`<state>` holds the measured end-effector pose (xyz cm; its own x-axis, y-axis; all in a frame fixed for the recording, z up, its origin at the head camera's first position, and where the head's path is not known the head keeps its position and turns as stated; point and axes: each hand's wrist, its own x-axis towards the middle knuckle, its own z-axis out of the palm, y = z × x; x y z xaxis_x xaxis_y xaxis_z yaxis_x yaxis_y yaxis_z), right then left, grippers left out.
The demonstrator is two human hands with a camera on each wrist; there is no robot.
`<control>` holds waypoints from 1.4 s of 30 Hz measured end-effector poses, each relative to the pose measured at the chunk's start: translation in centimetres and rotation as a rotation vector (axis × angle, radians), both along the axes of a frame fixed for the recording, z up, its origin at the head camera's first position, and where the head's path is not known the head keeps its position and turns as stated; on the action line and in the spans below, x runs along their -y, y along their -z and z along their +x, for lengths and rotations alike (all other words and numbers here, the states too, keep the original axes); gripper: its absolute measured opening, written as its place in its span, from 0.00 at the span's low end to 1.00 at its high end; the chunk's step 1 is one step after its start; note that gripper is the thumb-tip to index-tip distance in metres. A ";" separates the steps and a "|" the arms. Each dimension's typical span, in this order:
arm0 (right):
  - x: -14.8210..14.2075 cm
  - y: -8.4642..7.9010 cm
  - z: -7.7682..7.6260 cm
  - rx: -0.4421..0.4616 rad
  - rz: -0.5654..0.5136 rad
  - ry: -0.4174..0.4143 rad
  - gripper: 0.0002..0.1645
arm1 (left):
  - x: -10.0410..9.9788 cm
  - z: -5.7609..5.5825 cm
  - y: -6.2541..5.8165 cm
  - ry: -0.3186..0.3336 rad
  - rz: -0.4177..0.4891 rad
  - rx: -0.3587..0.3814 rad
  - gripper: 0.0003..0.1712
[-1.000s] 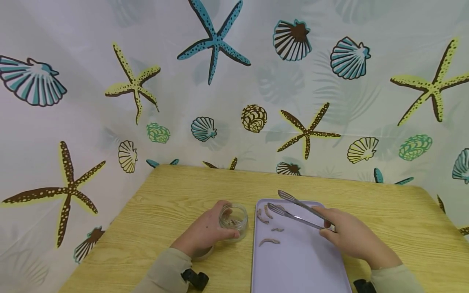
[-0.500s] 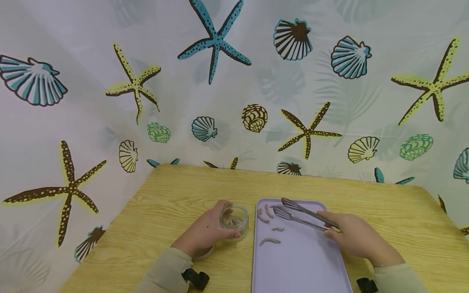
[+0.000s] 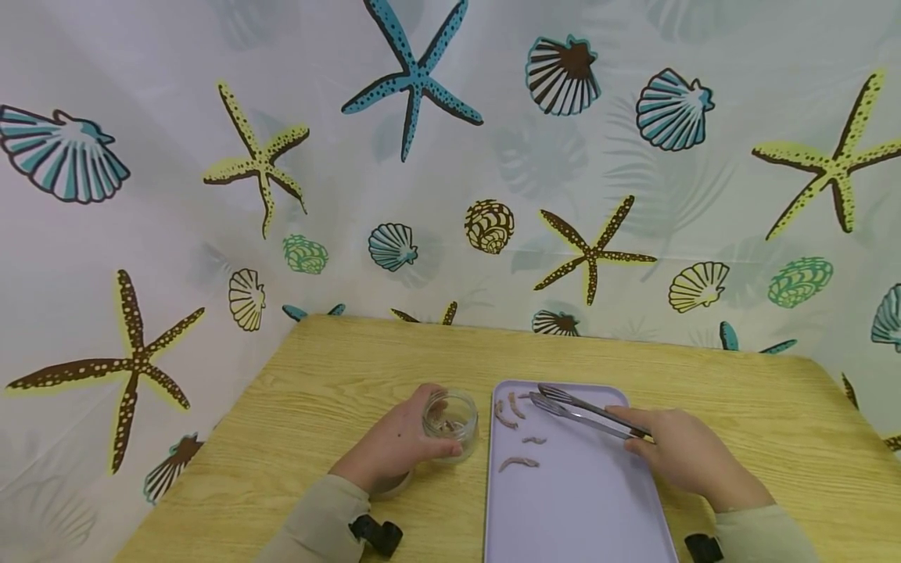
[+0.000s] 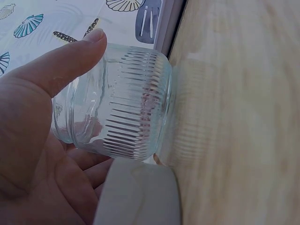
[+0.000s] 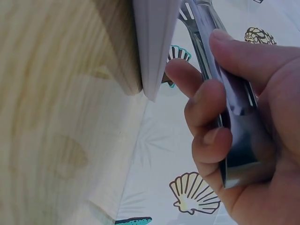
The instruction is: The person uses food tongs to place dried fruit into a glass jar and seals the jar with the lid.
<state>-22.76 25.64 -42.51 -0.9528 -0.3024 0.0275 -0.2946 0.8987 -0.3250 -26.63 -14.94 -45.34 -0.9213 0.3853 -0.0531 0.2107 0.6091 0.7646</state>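
My left hand [image 3: 397,438] grips a small clear ribbed glass jar [image 4: 136,103] that stands on the table, thumb on the near side and fingers behind. A few brownish bits show at the jar's bottom. My right hand [image 3: 676,450] holds metal tongs [image 3: 591,410], fingers curled round the handle in the right wrist view. The slotted tips are close together over the far left part of a lilac tray [image 3: 577,508], right at a small brownish piece [image 3: 524,396] they partly cover. Several more thin curled brownish strips [image 3: 519,463] lie along the tray's left side.
A white rounded object [image 4: 140,192] stands beside the jar on the near side, mostly hidden under my left hand in the head view. The wooden table [image 3: 338,367] ends at a curtain [image 3: 450,180] printed with starfish and shells.
The tongs have come down and to the right over the tray, and their arms have drawn nearer together. My left hand and the jar have stayed put.
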 end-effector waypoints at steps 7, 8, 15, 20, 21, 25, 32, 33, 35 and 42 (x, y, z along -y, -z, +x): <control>0.1 0.1 0.1 -0.019 -0.021 0.009 0.29 | 0.0 0.0 0.1 0.001 0.007 -0.004 0.56; 0.1 0.2 0.1 -0.029 -0.018 0.010 0.28 | 0.0 0.0 0.1 0.001 0.009 -0.002 0.56; 0.0 0.1 0.2 -0.062 0.000 0.013 0.27 | 0.0 0.0 0.1 0.005 0.019 0.014 0.57; -0.2 -0.3 0.4 -0.060 -0.026 0.006 0.27 | 0.0 0.0 0.0 0.003 0.015 0.020 0.57; -0.2 -0.4 0.4 -0.063 -0.032 0.004 0.27 | 0.0 0.0 0.0 0.002 0.011 0.020 0.57; -0.1 -0.7 0.5 -0.088 -0.050 -0.021 0.27 | 0.0 0.0 -0.1 -0.001 0.000 0.013 0.57; 0.3 -1.3 0.9 -0.110 -0.079 -0.059 0.28 | 0.0 0.1 0.0 0.001 0.000 0.000 0.57; 0.4 -1.4 0.9 -0.110 -0.086 -0.063 0.28 | 0.0 0.1 0.0 0.001 -0.001 -0.003 0.57; 0.7 -1.7 1.1 -0.114 -0.095 -0.072 0.28 | 0.0 0.1 0.0 -0.001 -0.004 -0.008 0.57; 1.7 -2.6 1.8 -0.134 -0.110 -0.111 0.28 | 0.0 0.1 -0.1 -0.004 -0.005 0.002 0.57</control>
